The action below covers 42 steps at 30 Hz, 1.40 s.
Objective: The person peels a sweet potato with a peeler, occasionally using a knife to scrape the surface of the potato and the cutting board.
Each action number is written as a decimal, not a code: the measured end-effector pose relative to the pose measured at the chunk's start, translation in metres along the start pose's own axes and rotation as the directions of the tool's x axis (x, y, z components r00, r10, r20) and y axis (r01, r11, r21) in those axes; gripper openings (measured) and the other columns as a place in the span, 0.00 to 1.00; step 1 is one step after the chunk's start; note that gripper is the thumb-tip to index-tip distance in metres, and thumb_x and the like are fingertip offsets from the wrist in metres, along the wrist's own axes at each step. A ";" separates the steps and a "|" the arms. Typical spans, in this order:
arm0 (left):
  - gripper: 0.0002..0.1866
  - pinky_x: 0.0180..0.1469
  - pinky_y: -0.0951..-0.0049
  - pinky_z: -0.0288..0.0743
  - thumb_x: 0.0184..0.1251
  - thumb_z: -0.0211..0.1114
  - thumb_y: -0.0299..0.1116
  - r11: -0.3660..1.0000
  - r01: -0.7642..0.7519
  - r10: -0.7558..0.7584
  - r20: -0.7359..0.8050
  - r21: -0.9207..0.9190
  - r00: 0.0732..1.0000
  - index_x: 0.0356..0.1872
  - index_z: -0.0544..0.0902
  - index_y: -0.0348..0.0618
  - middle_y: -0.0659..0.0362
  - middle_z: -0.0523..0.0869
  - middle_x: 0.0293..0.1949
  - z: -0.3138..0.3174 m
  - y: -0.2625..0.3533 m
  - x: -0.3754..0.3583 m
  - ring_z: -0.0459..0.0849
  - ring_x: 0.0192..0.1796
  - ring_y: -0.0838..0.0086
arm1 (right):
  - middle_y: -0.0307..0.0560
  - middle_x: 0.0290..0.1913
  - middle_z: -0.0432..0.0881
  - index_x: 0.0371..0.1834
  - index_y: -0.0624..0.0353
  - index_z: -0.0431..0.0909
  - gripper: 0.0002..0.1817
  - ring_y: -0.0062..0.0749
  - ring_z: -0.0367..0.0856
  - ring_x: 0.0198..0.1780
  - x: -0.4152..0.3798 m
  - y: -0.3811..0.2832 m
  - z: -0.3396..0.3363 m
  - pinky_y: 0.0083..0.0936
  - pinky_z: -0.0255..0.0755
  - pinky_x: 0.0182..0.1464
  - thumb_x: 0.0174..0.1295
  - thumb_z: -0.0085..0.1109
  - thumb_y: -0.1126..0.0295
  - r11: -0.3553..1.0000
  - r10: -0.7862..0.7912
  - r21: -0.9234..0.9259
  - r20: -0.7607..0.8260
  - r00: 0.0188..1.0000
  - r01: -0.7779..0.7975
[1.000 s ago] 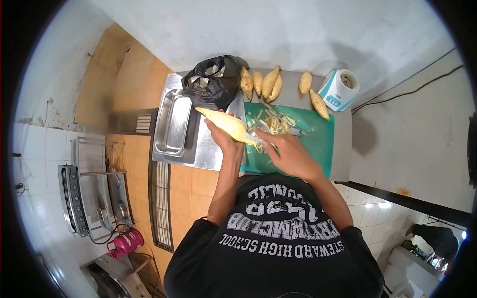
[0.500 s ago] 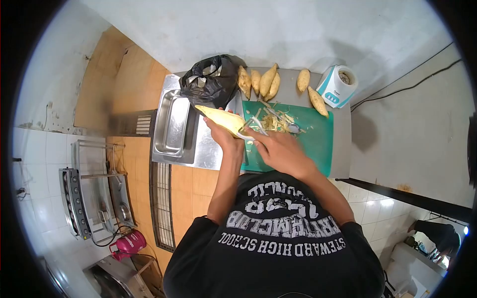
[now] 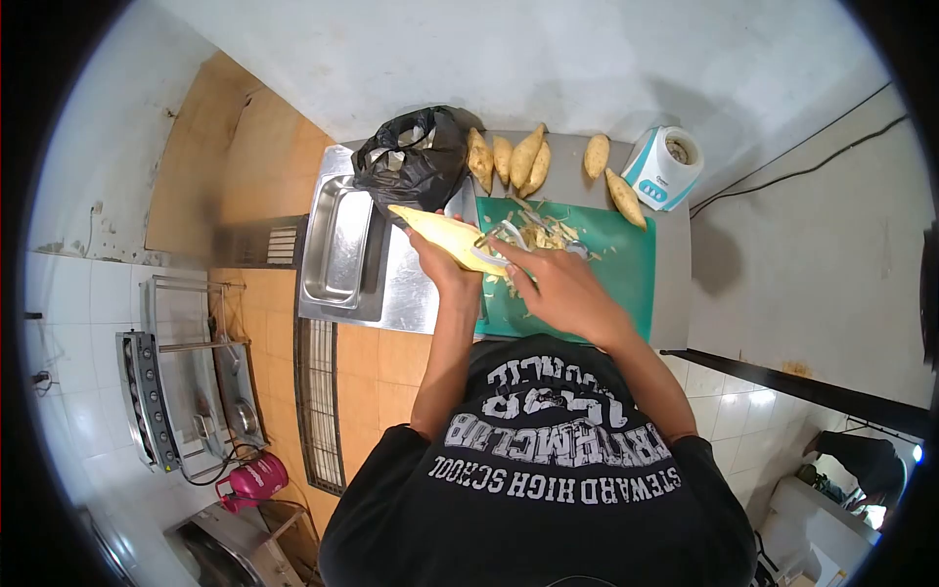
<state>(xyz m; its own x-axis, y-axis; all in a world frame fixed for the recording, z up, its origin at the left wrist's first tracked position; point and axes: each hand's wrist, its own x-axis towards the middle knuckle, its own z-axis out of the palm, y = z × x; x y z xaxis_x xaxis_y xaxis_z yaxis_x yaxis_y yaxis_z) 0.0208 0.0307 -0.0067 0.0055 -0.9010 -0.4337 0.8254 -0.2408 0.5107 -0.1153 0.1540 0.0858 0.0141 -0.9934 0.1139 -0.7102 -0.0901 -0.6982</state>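
Observation:
A pale yellow peeled tuber (image 3: 445,235) lies in my left hand (image 3: 451,275), its pointed end toward the upper left. My right hand (image 3: 567,293) is closed round a peeler (image 3: 505,237), whose head rests on or just above the tuber's near end. Beneath and beyond my hands, a green cutting board (image 3: 626,279) bears a heap of peel strips (image 3: 548,233). A grey-handled tool lies partly hidden among the peels. Several unpeeled tubers (image 3: 526,155) stand along the back of the counter, and one more (image 3: 624,199) rests at the board's upper right corner.
A black plastic bag (image 3: 416,161) sits at the back left, beside a steel sink basin (image 3: 337,245). At the back right is a white and turquoise appliance (image 3: 665,168). A pink gas cylinder (image 3: 256,479) stands on the floor at the lower left.
The peeler and my right hand have shifted slightly over the tuber. The tuber has moved a little to the right and its tilt has changed slightly.

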 end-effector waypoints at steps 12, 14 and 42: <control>0.33 0.50 0.56 0.83 0.73 0.55 0.68 0.995 0.002 0.001 -0.028 0.101 1.000 0.55 0.72 0.45 0.56 0.79 0.45 0.013 0.024 -0.001 0.82 0.47 0.66 | 0.64 0.29 0.83 0.68 0.48 0.79 0.21 0.60 0.82 0.34 -0.015 -0.004 -0.029 0.51 0.74 0.45 0.73 0.52 0.65 0.989 0.116 0.064 0.232 0.966 -0.135; 0.33 0.51 0.55 0.82 0.74 0.54 0.67 0.994 0.039 -0.033 -0.061 0.098 0.998 0.53 0.73 0.44 0.57 0.79 0.46 0.008 0.025 0.005 0.82 0.47 0.66 | 0.64 0.28 0.82 0.69 0.48 0.78 0.22 0.60 0.82 0.34 -0.013 -0.001 -0.032 0.51 0.74 0.44 0.73 0.52 0.65 0.983 0.147 0.072 0.240 0.960 -0.169; 0.31 0.42 0.59 0.82 0.77 0.50 0.65 0.933 0.205 -0.263 0.171 0.296 0.950 0.55 0.72 0.45 0.56 0.81 0.44 0.011 -0.002 -0.013 0.84 0.41 0.64 | 0.36 0.24 0.65 0.83 0.34 0.54 0.29 0.23 0.63 0.17 -0.021 0.051 0.012 0.28 0.68 0.24 0.80 0.41 0.57 0.346 0.109 0.868 0.340 0.934 -0.357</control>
<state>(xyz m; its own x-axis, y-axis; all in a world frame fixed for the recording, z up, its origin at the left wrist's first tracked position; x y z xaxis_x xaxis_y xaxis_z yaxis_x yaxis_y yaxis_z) 0.0132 0.0390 0.0061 -0.3082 -0.8539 -0.4194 0.6037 -0.5163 0.6075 -0.1430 0.1698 0.0392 0.1749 -0.9618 -0.2105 0.3600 0.2614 -0.8956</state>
